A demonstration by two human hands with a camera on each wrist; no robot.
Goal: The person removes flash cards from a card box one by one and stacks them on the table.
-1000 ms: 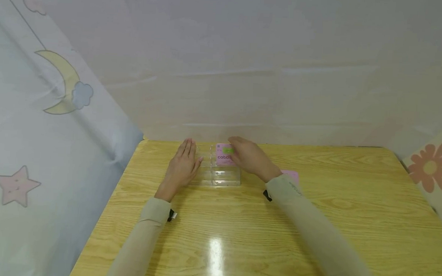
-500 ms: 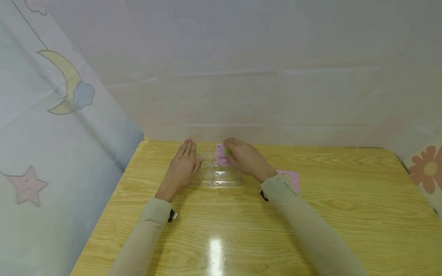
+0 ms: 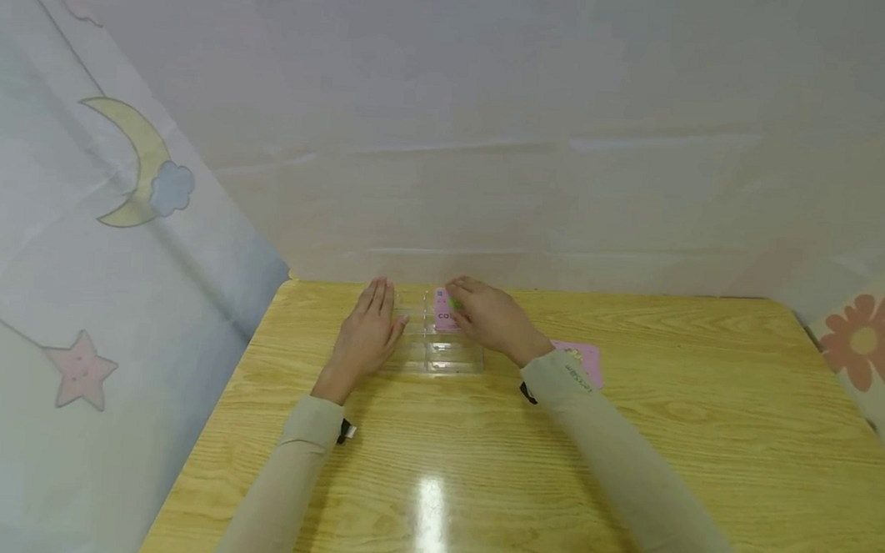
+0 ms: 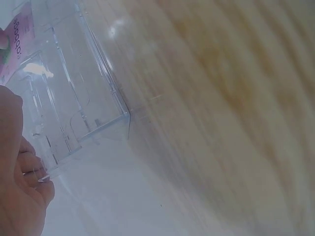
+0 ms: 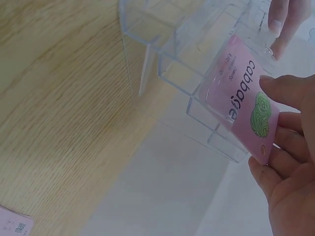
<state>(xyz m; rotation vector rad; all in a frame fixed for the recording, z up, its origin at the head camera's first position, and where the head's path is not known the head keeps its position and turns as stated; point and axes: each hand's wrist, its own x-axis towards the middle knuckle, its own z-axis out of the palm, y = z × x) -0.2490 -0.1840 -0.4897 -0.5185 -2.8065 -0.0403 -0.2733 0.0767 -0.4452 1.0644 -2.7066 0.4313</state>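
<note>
A pink card (image 5: 243, 93) printed "cabbage" with a green cabbage picture leans in a rear right slot of a clear plastic stepped rack (image 3: 453, 356). My right hand (image 3: 489, 316) pinches the card, thumb on its printed face and fingers behind it, as the right wrist view shows. My left hand (image 3: 368, 335) rests along the rack's left side with its fingers fairly straight and its thumb spread over the rack. In the left wrist view, the fingertips touch the rack's edge.
Another pink card (image 3: 588, 361) lies on the wooden table (image 3: 477, 470), partly under the right sleeve; the right wrist view suggests a small stack. A pale fabric wall (image 3: 492, 187) stands directly behind the table's far edge.
My right hand has shifted slightly left over the cabbage card, covering more of it. More of the pink card near the right sleeve shows. My left hand stays in place.
</note>
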